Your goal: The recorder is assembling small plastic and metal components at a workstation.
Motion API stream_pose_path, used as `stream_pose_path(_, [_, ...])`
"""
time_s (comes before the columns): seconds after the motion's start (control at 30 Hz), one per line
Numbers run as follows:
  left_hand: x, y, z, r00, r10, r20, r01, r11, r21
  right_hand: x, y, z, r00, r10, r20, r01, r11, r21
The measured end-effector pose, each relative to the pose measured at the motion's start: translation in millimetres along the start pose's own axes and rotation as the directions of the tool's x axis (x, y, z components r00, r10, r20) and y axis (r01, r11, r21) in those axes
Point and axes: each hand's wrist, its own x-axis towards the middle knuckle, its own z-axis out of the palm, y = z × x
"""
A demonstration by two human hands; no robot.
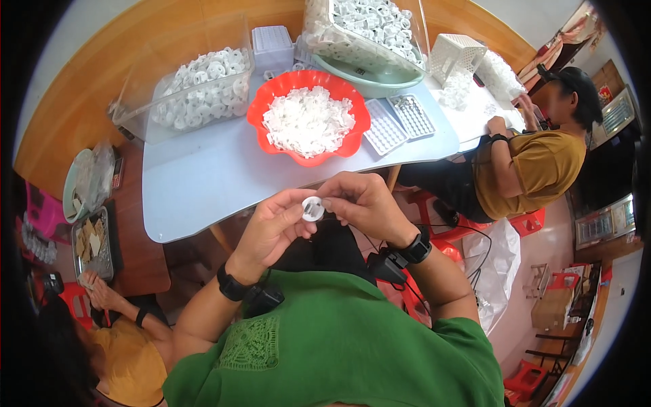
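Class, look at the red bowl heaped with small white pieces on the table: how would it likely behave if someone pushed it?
The red bowl looks like thin plastic, so probably light. It would likely slide on the smooth table. Its heaped white pieces might spill.

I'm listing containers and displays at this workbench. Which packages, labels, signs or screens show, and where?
Clear plastic bin: table's far left, boxy, full of white rings.
Second clear bin: far centre, on a green basin.
Clear plastic bag: floor, right of the person, crumpled.
No readable label, sign or screen shows.
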Motion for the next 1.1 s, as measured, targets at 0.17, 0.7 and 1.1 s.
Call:
stream_pose_path(0.17, [-8, 5, -6, 0.999, 0.029, -0.038, -0.031, 0.998, -0.056, 10, 27, -65, 0.950, -0.119, -0.288, 0.032, 0.957, -0.289])
stream_pose_path(0.7, [19, -1, -5, 0.994, 0.100, -0.054, -0.103, 0.993, -0.063, 103, 104, -245, 0.926, -0.226, -0.303, -0.186, 0.426, -0.885])
stream_pose_path(1.1, [28, 0, -7, 0.988, 0.053, -0.143, -0.055, 0.998, -0.009, 137, 128, -252, 0.960, -0.147, -0.240, -0.196, 0.261, -0.945])
